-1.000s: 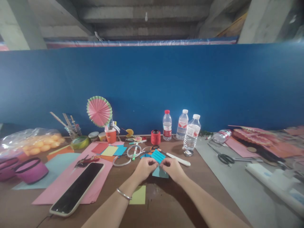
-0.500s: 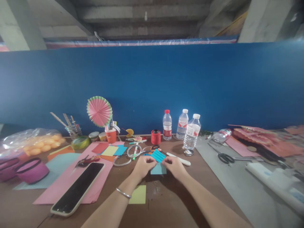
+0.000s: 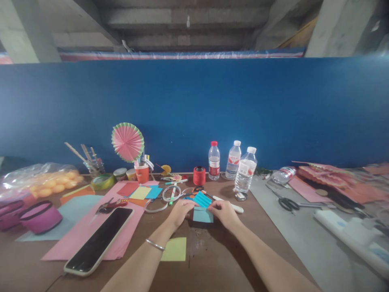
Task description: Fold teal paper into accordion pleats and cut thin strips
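Folded paper: a small, plain pale blue sheet (image 3: 203, 215), roughly rectangular, was held between the left hand (image 3: 182, 211) and the right hand (image 3: 225, 213), a crease running along its far edge. Just beyond lay a brighter blue pleated sheet (image 3: 202, 199) — set obliquely, its ridges parallel; whether the two touched could not be told.

You can read no word, number or brand here. The red-capped bottle (image 3: 214, 152) in front of you wears a red label (image 3: 214, 166) whose print is too small; on the rear white-capped bottle (image 3: 233, 159), the front white-capped bottle (image 3: 245, 171) and the lying bottle (image 3: 283, 174), the label marks blur.
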Tool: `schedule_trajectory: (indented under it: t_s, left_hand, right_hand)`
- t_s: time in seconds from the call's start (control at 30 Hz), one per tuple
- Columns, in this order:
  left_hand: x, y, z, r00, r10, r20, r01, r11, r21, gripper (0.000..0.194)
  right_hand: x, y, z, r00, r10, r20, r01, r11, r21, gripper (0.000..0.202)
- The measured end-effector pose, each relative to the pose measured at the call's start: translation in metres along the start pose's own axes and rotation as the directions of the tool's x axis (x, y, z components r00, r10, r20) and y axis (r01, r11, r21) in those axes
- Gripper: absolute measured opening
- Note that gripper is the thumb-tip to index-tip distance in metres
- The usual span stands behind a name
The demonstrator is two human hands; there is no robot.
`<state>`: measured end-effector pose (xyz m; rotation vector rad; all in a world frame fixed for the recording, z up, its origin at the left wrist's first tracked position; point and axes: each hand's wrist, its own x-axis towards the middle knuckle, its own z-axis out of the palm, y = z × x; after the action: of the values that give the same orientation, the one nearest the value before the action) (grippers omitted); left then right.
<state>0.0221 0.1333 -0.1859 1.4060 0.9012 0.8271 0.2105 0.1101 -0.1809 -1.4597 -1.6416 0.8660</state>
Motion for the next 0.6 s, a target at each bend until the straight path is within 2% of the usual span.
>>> schedule_trajectory:
  t_s: [0.17,0.3,0.4,0.5,0.6]
  left_hand:
    - [-0.001,0.004,0.002,0.991,0.129,-0.046,-0.11,0.951,0.288,0.027]
    - [0.001,0.001,0.003,0.993,0.117,-0.031,-0.1,0.937,0.333,0.026]
    - [0.0,0.0,0.004,0.993,0.114,-0.007,-0.102,0.911,0.4,0.025]
    - [-0.003,0.003,0.006,0.978,0.199,0.055,-0.197,0.821,0.536,0.02]
    - [-0.006,0.006,0.007,0.95,0.285,0.124,-0.294,0.692,0.659,0.016]
  right_hand:
    - [-0.002,-0.003,0.001,0.998,-0.061,0.006,0.061,0.998,-0.016,0.019]
    - [-0.004,-0.004,0.003,0.981,-0.185,0.052,0.184,0.983,0.017,0.014]
    - [-0.006,-0.002,0.006,0.974,-0.212,0.075,0.214,0.976,-0.029,0.011]
    - [-0.006,0.003,0.008,0.974,-0.203,0.104,0.216,0.967,-0.133,0.009]
    - [-0.004,0.007,0.009,0.953,-0.268,0.144,0.296,0.925,-0.238,0.011]
